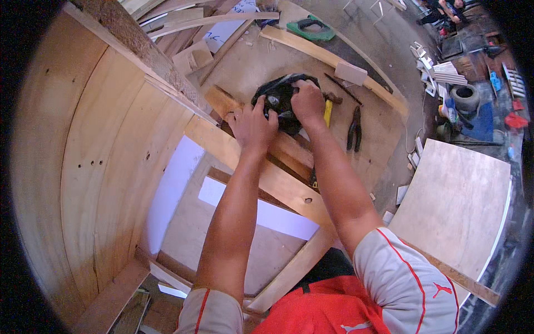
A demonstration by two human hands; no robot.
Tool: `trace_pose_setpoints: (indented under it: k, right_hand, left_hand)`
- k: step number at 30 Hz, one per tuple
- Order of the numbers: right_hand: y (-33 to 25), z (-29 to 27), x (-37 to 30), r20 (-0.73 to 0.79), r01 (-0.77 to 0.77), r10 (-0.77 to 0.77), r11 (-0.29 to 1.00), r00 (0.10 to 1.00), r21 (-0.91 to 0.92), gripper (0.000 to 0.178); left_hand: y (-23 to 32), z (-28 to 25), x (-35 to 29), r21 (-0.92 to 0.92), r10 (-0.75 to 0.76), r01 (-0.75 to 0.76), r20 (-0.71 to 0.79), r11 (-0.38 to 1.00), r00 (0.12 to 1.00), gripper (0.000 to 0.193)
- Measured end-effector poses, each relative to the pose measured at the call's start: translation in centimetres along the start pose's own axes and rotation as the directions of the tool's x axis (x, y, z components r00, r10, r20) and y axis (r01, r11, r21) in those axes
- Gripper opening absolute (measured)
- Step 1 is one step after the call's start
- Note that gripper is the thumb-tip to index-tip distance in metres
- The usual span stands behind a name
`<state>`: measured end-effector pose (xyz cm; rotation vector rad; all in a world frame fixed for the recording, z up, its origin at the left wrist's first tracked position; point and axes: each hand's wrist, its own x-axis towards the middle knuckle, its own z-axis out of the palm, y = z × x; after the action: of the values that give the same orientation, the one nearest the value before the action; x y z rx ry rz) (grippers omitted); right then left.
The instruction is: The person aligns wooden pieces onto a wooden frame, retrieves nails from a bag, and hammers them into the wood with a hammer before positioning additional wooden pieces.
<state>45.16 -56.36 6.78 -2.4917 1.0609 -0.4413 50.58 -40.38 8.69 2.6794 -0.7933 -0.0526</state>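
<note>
Both of my hands are at a black plastic bag point(283, 106) whose mouth is spread apart. The fingers of my left hand point(253, 127) grip its near left edge, and my right hand point(307, 104) pinches the rim at the far right. Inside the bag it is dark and glossy; I cannot make out the contents. Under the bag lie wooden boards point(292, 153). Just right of my right hand is a hammer with a yellow handle point(327, 113), partly covered by the hand. Farther right rest dark-handled pliers point(354, 129) and a thin dark rod point(343, 89).
A tall plank panel point(100, 161) rises on the left. A wooden frame with a crossbar point(289, 189) and white strips point(278, 217) stands close to me. Beyond lie a long curved batten point(311, 51), a small wood block point(350, 73) and a green bag point(314, 34). At right is a plywood sheet point(456, 200).
</note>
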Motion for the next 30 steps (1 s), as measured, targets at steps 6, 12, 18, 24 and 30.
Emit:
trace_pose_setpoints:
  k: [6,12,18,24,30]
  right_hand:
    - [-1.4,-0.7,-0.1,0.1,-0.007,0.025,0.984,0.995,-0.178,0.023]
    - [-0.4,-0.5,-0.2,0.106,0.044,-0.016,0.962,0.994,-0.27,0.019]
    - [0.9,-0.2,-0.3,-0.044,0.095,-0.096,0.995,0.994,-0.02,0.016]
    - [1.6,-0.4,-0.6,0.218,-0.316,0.228,0.676,0.949,0.666,0.018]
    - [0.7,-1.6,-1.1,0.346,-0.413,0.225,0.495,0.911,0.765,0.018]
  left_hand:
    - [-0.9,0.7,-0.4,0.046,0.062,-0.057,-0.135,0.997,0.989,0.048]
    - [-0.2,0.0,-0.2,0.013,0.04,-0.039,-0.087,0.999,0.995,0.048]
    - [-1.1,0.7,-0.4,-0.041,0.046,-0.05,-0.099,0.998,0.994,0.048]
    - [-1.3,0.8,-0.6,-0.06,0.053,-0.059,-0.092,0.996,0.994,0.048]
    - [-1.2,0.9,-0.5,-0.051,0.051,-0.055,-0.093,0.997,0.994,0.048]
